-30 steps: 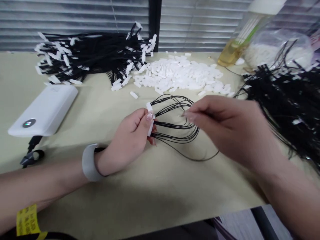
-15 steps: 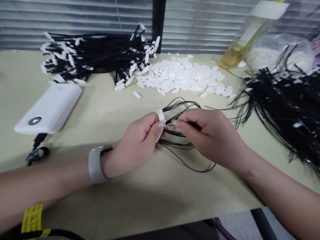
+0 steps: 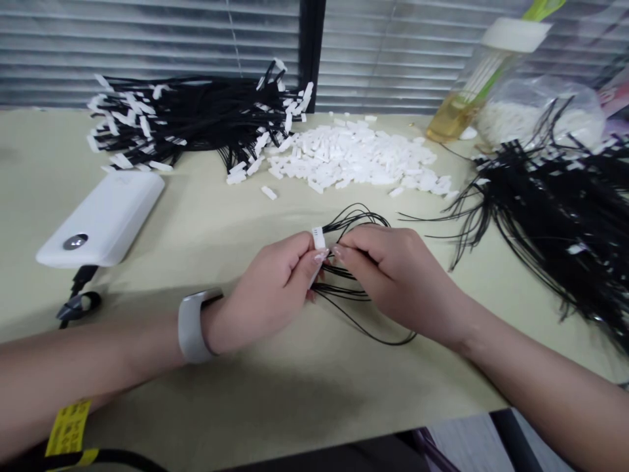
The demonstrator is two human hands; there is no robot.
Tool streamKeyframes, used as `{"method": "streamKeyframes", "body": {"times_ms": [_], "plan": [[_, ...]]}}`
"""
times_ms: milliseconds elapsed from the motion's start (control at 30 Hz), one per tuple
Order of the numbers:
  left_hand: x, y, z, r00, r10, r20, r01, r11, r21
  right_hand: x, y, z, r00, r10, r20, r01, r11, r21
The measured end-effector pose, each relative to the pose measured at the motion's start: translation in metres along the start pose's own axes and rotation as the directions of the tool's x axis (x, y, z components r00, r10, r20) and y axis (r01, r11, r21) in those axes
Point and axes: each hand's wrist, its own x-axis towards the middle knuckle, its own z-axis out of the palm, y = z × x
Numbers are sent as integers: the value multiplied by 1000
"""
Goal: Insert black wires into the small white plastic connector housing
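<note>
A pale yellow-green worktop (image 3: 162, 393) fills most of the view, its matte surface evenly lit with soft shadows. Along its far edge runs a window covered by grey horizontal blinds (image 3: 147, 46), closed, split by a dark vertical frame post (image 3: 312, 39). Past the near right corner, a strip of grey floor (image 3: 462, 446) and a dark table leg (image 3: 518, 439) show.

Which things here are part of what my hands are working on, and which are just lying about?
In hand:
left hand holding white connector
right hand on black wires
loose connector pile
finished bundle
wire heap

Lying about:
power bank
bottle
plastic bag
</note>
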Motion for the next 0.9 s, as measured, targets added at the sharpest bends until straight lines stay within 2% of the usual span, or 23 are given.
{"method": "streamKeyframes", "body": {"times_ms": [67,133,233,300,367,400,467,533,567,600,633,667,700,733,767,800,833,867,900], "plan": [[1,0,0,1000,-3,-4,3,1000,-3,-1,0,-2,1000,-28,-13,27,1000,-10],[1,0,-1,1000,-15,-19,14,999,-28,-1,1,-7,991,-95,-90,93,995,-32],[-1,0,-1,998,-45,-34,42,994,-97,-2,5,-14,930,-256,-264,206,957,-205],[-3,2,1,997,-70,11,71,985,-160,-1,10,-16,915,-326,-236,241,914,-327],[-5,6,1,992,-90,90,108,969,-221,1,17,-16,939,-318,-133,263,909,-323],[-5,8,0,988,-98,119,125,961,-247,2,21,-18,949,-290,-124,250,932,-263],[-3,16,-9,988,-111,111,138,951,-278,4,29,-25,951,-119,-287,117,993,-24],[1,26,-30,995,-96,3,93,960,-265,10,36,-42,872,127,-473,-4,968,253],[4,32,-45,994,-65,-86,43,971,-234,15,39,-53,832,222,-508,-29,933,360],[6,38,-62,981,-12,-196,-26,981,-190,23,40,-65,816,275,-508,-34,901,433],[8,43,-82,939,51,-340,-110,981,-157,34,40,-78,826,281,-489,-24,884,467],[10,48,-102,854,133,-503,-224,967,-125,48,38,-90,847,276,-454,-7,860,511],[12,51,-123,781,183,-598,-290,953,-87,64,34,-102,861,270,-432,16,833,552],[15,53,-143,712,226,-665,-340,939,-44,83,29,-111,864,265,-429,47,806,590],[19,53,-162,638,270,-721,-371,929,20,103,23,-118,877,261,-403,103,718,689],[24,52,-178,567,323,-758,-330,932,150,123,17,-121,885,241,-398,166,635,754],[30,48,-193,540,339,-770,-297,933,202,141,10,-122,912,217,-347,170,571,803],[36,43,-205,583,323,-746,-226,946,233,157,4,-120,947,209,-246,95,547,832],[42,36,-215,644,285,-710,-131,955,264,168,-1,-116,957,208,-203,57,552,832]]}}
